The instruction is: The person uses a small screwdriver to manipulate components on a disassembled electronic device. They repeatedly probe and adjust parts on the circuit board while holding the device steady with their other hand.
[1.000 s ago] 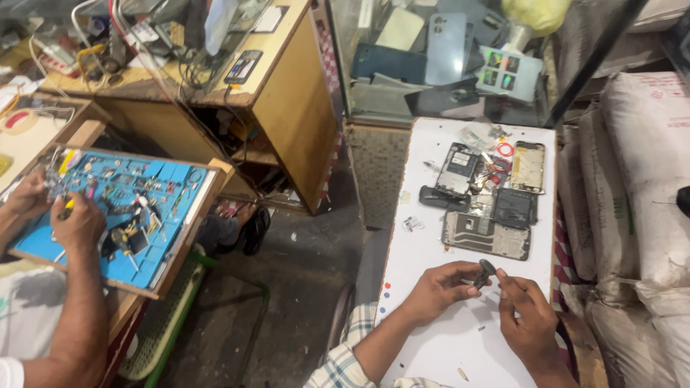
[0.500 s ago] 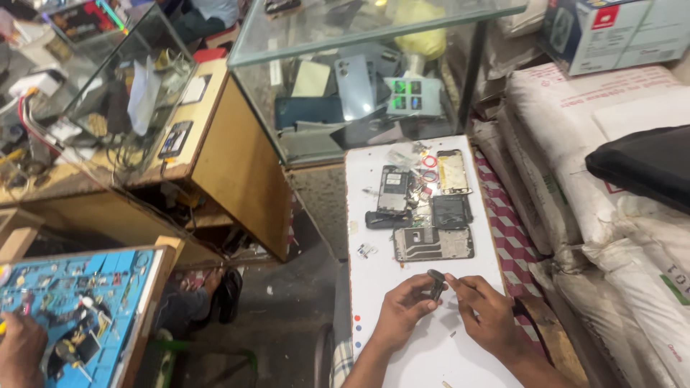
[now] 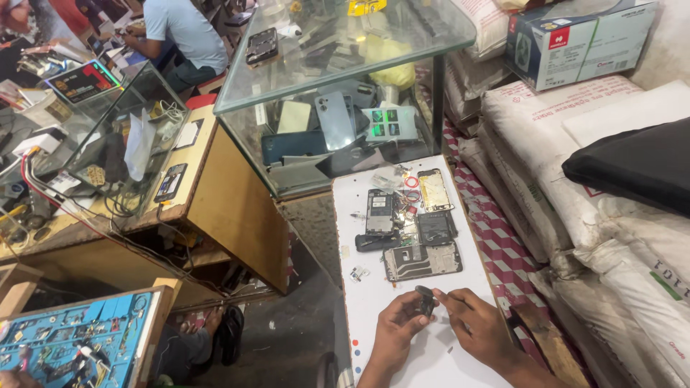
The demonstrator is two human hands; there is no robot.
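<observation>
Cardboard box (image 3: pixel 575 36): top right, on the stacked white sacks (image 3: pixel 546 136); blue and white with a red label.
Phone screen (image 3: pixel 435 190): far right corner of the white board (image 3: pixel 374 302), pale, upright rectangle.
Card (image 3: pixel 84 81): far left, dark with coloured edges.

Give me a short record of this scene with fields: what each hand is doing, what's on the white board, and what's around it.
left hand: left hand pinches a small dark part from its left side
right hand: right hand touches the same part with its fingertips
surface: white board
on board: phone frame, phone body, gold phone panel, beyond the hands
behind board: glass case holding phones
right side: stacked white sacks
lower left: blue tray of small parts
</observation>
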